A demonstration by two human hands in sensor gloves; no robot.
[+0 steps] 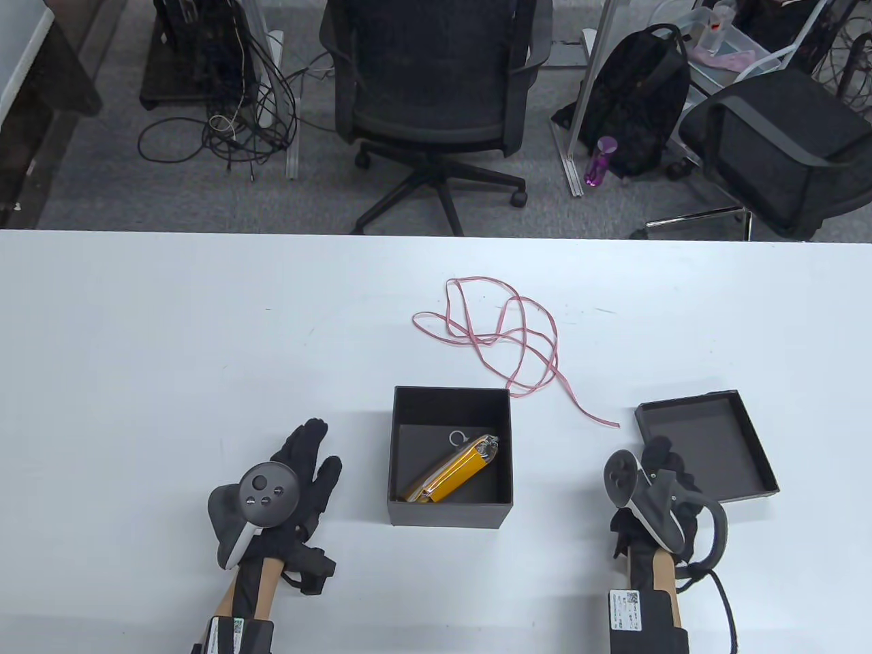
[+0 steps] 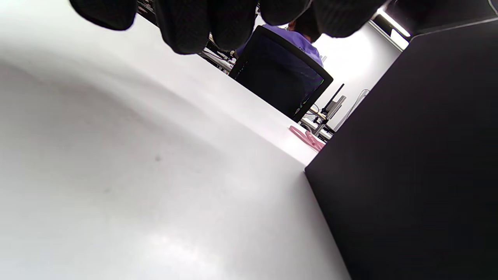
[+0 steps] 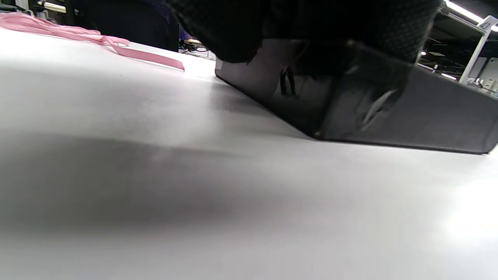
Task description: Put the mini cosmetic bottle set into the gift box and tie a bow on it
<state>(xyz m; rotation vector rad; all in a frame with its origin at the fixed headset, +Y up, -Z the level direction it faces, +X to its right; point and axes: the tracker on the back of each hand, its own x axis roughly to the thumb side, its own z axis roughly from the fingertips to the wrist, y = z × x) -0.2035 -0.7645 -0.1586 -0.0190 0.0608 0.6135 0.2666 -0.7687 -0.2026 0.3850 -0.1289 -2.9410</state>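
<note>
1. Two gloved hands rest on the white table [image 1: 170, 327], one on each side of an open black gift box [image 1: 449, 402].
2. Inside the box lies the mini cosmetic bottle set [image 1: 453, 470], a yellow pouch with a silvery end, set diagonally across the box floor, its lower end near the box's front-left corner.
3. The left hand [image 1: 300, 477] lies flat on the table just left of the box, apart from it; its grip is loose, fingers stretched forward and holding nothing. In the left wrist view its fingertips [image 2: 194, 27] hang above the bare table with the box wall [image 2: 420, 163] close on the right.
4. The right hand [image 1: 657, 490] sits at the near-left corner of the black box lid [image 1: 708, 443], which lies upside down on the table to the right of the box. In the right wrist view the gloved fingers [image 3: 303, 27] reach down onto the lid's edge [image 3: 428, 116], touching it; whether that grip is clamped on the lid or only resting there I cannot tell.
5. A thin pink ribbon [image 1: 504, 334] lies in loose loops on the table behind the box, one end trailing toward the lid.
6. Beyond the table stand office chairs [image 1: 436, 88], a black backpack [image 1: 640, 102] and a tangle of cables [image 1: 231, 129] on the floor.
</note>
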